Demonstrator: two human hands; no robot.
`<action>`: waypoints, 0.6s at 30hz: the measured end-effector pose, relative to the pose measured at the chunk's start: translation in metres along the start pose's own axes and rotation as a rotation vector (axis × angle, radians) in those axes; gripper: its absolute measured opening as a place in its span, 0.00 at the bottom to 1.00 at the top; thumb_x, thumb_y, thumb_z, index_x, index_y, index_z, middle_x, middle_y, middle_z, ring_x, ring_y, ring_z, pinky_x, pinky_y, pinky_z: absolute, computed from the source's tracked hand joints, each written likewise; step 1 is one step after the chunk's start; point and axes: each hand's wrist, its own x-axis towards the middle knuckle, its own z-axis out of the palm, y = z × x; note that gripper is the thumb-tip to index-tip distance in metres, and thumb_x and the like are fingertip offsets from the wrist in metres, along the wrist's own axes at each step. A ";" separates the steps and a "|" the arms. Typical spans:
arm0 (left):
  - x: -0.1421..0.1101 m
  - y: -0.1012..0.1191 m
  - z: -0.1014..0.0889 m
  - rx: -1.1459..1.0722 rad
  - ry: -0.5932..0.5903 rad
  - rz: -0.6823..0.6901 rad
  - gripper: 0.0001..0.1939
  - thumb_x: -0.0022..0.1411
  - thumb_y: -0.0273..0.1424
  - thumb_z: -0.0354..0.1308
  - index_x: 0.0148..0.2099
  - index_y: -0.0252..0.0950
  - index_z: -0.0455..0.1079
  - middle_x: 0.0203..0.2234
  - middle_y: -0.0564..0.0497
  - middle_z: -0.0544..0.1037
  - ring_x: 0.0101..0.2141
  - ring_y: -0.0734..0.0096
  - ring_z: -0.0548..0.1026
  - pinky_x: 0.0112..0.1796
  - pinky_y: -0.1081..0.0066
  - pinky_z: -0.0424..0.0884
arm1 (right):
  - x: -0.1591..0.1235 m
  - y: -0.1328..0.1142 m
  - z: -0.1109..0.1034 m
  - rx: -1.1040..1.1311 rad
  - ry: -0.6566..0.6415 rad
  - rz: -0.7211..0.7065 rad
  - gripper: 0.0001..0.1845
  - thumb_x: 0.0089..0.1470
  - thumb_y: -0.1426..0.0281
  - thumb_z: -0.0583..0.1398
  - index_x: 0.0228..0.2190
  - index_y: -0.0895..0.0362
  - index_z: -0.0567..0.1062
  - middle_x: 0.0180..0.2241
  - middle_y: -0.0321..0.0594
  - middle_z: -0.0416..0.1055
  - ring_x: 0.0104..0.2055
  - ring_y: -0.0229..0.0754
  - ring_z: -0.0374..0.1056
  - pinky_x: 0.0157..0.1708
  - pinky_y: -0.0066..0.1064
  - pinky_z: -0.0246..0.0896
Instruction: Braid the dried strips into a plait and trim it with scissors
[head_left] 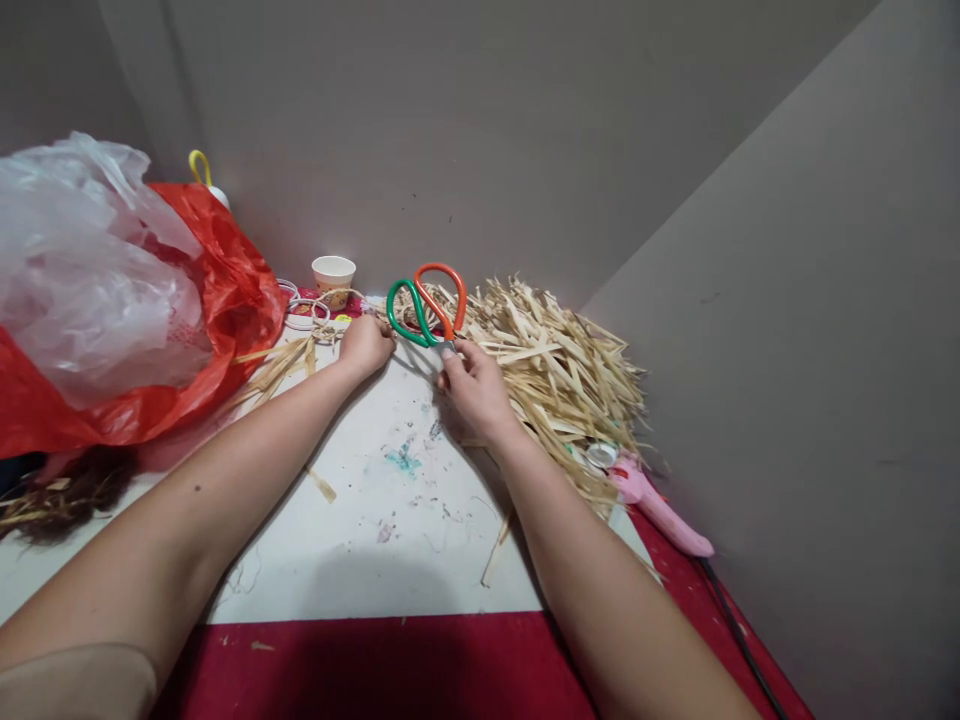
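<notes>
Scissors (pixel 449 326) with one green and one orange handle loop are in my right hand (pixel 478 392), gripped at the blade end with the loops pointing away from me. Just left of them, my left hand (pixel 366 346) is closed near the white board's far edge; whatever its fingers hold is hidden. Beside that hand lie a thin twisted straw cord (pixel 337 294) and some loose straw strips (pixel 281 368). A big heap of dry straw strips (pixel 559 355) spreads to the right of my right hand.
A red plastic bag (pixel 232 262) with clear plastic in it stands at left. Behind are a paper cup (pixel 334 280) and white rings (pixel 309 316). A pink glue gun (pixel 664 508) with a black cord lies at right. The stained white board (pixel 360 560) rests on red cloth (pixel 375 670); grey walls enclose it.
</notes>
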 end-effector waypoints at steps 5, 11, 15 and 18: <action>-0.002 0.000 0.003 0.051 0.012 0.004 0.11 0.51 0.29 0.57 0.35 0.36 0.80 0.34 0.44 0.82 0.37 0.61 0.77 0.37 0.67 0.68 | 0.001 0.010 0.011 -0.274 0.115 -0.176 0.15 0.54 0.64 0.53 0.40 0.57 0.72 0.32 0.42 0.73 0.33 0.43 0.65 0.38 0.35 0.59; -0.004 0.000 0.003 0.090 0.016 0.022 0.12 0.52 0.29 0.55 0.35 0.36 0.79 0.34 0.44 0.82 0.35 0.61 0.76 0.35 0.67 0.67 | -0.001 0.004 0.017 -0.301 0.130 -0.237 0.13 0.57 0.64 0.49 0.32 0.57 0.71 0.29 0.41 0.69 0.32 0.43 0.62 0.37 0.33 0.58; -0.005 0.002 0.003 0.095 0.020 0.040 0.12 0.51 0.28 0.54 0.34 0.36 0.79 0.32 0.43 0.81 0.33 0.61 0.76 0.34 0.67 0.66 | 0.000 0.007 0.021 -0.338 0.062 -0.207 0.13 0.57 0.65 0.50 0.34 0.57 0.72 0.30 0.41 0.70 0.32 0.43 0.62 0.38 0.34 0.58; -0.005 0.003 0.002 0.102 0.024 0.041 0.13 0.51 0.26 0.54 0.34 0.36 0.79 0.32 0.43 0.81 0.33 0.60 0.76 0.34 0.66 0.67 | -0.001 0.006 0.022 -0.312 0.076 -0.230 0.13 0.57 0.65 0.50 0.35 0.56 0.72 0.30 0.40 0.70 0.33 0.43 0.62 0.39 0.33 0.58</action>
